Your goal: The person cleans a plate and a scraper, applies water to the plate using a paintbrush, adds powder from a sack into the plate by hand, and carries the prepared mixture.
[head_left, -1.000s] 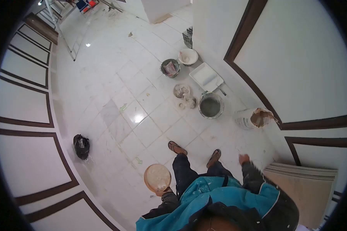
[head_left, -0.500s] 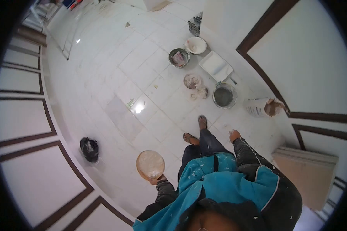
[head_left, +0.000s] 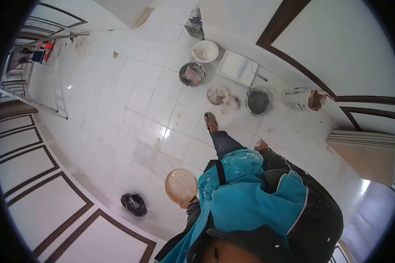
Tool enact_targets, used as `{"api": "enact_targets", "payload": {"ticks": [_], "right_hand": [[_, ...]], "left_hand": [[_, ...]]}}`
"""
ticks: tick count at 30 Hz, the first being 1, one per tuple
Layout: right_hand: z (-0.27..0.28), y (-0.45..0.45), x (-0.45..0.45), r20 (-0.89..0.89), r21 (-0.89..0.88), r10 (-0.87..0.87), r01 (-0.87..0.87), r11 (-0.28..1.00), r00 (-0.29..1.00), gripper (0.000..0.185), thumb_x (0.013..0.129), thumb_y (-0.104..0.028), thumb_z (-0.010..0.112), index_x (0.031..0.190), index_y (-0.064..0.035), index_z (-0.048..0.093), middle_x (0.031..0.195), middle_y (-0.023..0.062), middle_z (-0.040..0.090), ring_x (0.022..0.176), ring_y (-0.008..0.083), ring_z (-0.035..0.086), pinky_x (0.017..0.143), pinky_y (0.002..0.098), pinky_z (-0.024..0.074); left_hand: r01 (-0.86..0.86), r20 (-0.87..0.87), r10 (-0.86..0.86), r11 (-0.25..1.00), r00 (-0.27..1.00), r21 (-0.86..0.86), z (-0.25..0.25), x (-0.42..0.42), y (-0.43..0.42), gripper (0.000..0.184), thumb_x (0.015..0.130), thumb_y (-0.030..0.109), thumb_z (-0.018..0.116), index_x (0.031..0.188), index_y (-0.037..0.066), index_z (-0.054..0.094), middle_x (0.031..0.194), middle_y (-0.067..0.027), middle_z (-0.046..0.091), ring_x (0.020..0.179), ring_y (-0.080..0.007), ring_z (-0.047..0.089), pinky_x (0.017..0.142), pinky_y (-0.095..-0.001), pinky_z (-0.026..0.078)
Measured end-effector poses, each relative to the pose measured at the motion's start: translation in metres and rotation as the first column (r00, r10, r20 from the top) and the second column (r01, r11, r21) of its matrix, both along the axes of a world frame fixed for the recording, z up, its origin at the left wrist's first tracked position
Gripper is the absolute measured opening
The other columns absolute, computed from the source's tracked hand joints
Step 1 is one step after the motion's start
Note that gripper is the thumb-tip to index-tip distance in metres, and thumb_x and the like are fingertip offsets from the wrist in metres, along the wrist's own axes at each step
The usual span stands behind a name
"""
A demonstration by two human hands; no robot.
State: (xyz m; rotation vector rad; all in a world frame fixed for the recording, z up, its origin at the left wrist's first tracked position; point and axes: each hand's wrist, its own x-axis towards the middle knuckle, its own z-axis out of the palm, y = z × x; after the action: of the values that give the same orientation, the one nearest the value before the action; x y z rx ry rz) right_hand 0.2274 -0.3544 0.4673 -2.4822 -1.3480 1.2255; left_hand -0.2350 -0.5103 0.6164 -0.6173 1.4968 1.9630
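Note:
My left hand point(head_left: 188, 203) grips the rim of a shallow round tan bowl point(head_left: 181, 186), whose inside is coated with a white, plaster-like material. The bowl is held out over the floor. On the other side of my body, my right hand point(head_left: 261, 145) hangs low with its fingers curled. Something whitish shows at the fingertips, too small to make out. Nearest to that hand stands a bucket of grey material point(head_left: 257, 101). A pinkish bowl of white paste point(head_left: 217, 94) sits beside it, with a white lump point(head_left: 231, 103) against it.
A paint tray point(head_left: 237, 68), a white bowl point(head_left: 205, 51) and a dark bucket point(head_left: 192, 74) stand along the wall. Nearby lies a torn sack point(head_left: 300, 99). Stacked panels point(head_left: 363, 149) lean at right. A black bag point(head_left: 134, 204) lies at left; a ladder point(head_left: 35, 103) stands farther off.
My view has turned and I have stepped forward across the tiles. The bowl stays in my left hand. The right hand remains low with its fingers curled.

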Motion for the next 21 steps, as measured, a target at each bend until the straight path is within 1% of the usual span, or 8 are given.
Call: {"api": "enact_targets", "payload": {"ticks": [3,4,9,12,15,18,19,21], "right_hand": [[0.021,0.116,-0.082,-0.01,0.141,0.069,-0.067,0.988,0.998,0.043,0.07,-0.021,0.062,0.11,-0.0044,0.062,0.106,0.0195,0.065,0.1,0.0403,0.06,0.094,0.0452,0.047],[0.046,0.149,-0.109,0.053,0.354,0.132,-0.142,0.924,0.99,0.038,0.073,-0.016,0.059,0.109,-0.004,0.064,0.104,0.0208,0.066,0.099,0.0397,0.061,0.091,0.0454,0.0476],[0.058,0.277,-0.177,-0.139,0.461,0.242,-0.154,0.874,0.96,0.025,0.076,-0.008,0.055,0.098,-0.0034,0.067,0.093,0.0207,0.067,0.094,0.0381,0.062,0.083,0.0433,0.049],[0.052,0.3,-0.2,-0.129,0.405,0.164,-0.099,0.909,0.978,0.026,0.076,-0.011,0.059,0.099,-0.0035,0.066,0.095,0.0201,0.067,0.094,0.0386,0.062,0.083,0.0425,0.0493],[0.065,0.308,-0.22,-0.083,0.243,0.036,-0.015,0.97,0.996,0.031,0.078,-0.021,0.063,0.103,-0.0039,0.065,0.098,0.0218,0.066,0.096,0.0392,0.062,0.083,0.0439,0.0501],[0.017,0.269,-0.222,0.251,0.185,0.088,-0.137,0.973,0.964,0.033,0.078,-0.028,0.064,0.104,-0.0071,0.065,0.098,0.0212,0.066,0.095,0.041,0.062,0.084,0.0466,0.051],[0.017,0.269,-0.218,0.167,0.056,0.195,-0.206,0.977,0.967,0.03,0.079,-0.03,0.064,0.102,-0.0103,0.066,0.098,0.0203,0.067,0.093,0.0393,0.063,0.082,0.0465,0.0518],[0.015,0.268,-0.228,0.146,-0.194,0.035,-0.006,0.981,0.989,0.022,0.078,-0.024,0.061,0.095,-0.0117,0.068,0.096,0.0193,0.068,0.092,0.0363,0.065,0.081,0.045,0.0522]], "left_hand": [[0.111,-0.08,-0.11,0.994,0.991,0.005,0.003,-0.047,0.057,0.044,0.084,0.023,0.053,0.122,0.001,0.051,0.125,-0.0145,0.055,0.11,-0.0289,0.058,0.092,-0.047,0.051],[0.151,-0.114,-0.15,0.989,0.982,0.001,-0.002,-0.065,0.073,0.044,0.084,0.023,0.053,0.123,0.001,0.051,0.125,-0.0146,0.055,0.11,-0.0288,0.058,0.092,-0.0469,0.051],[0.141,-0.145,-0.133,0.989,0.98,0.045,0.011,-0.108,0.179,0.045,0.085,0.022,0.051,0.126,0.001,0.049,0.127,-0.0149,0.054,0.111,-0.0283,0.058,0.094,-0.0467,0.051],[0.313,-0.266,-0.33,0.944,0.906,-0.104,0.009,-0.133,0.231,0.048,0.085,0.024,0.049,0.126,-0.001,0.048,0.123,-0.0151,0.056,0.11,-0.0282,0.058,0.093,-0.045,0.052],[0.28,-0.101,-0.275,0.959,0.956,0.046,0.014,-0.16,0.301,0.054,0.082,0.032,0.05,0.128,0.002,0.048,0.124,-0.0153,0.055,0.116,-0.0297,0.055,0.097,-0.048,0.048],[0.547,-0.309,-0.847,0.518,0.431,-0.657,-0.012,-0.203,0.357,0.055,0.08,0.033,0.05,0.129,0.006,0.049,0.125,-0.014,0.054,0.117,-0.0307,0.053,0.098,-0.0499,0.045],[0.588,-0.189,-0.649,0.754,0.737,-0.293,-0.009,-0.209,0.392,0.054,0.08,0.032,0.05,0.128,0.006,0.05,0.124,-0.0132,0.054,0.115,-0.0304,0.054,0.097,-0.049,0.046],[0.392,0.09,-0.396,0.918,0.914,0.061,-0.015,-0.219,0.444,0.053,0.079,0.03,0.05,0.127,0.006,0.051,0.123,-0.0123,0.055,0.114,-0.0302,0.055,0.096,-0.0482,0.047]]}}
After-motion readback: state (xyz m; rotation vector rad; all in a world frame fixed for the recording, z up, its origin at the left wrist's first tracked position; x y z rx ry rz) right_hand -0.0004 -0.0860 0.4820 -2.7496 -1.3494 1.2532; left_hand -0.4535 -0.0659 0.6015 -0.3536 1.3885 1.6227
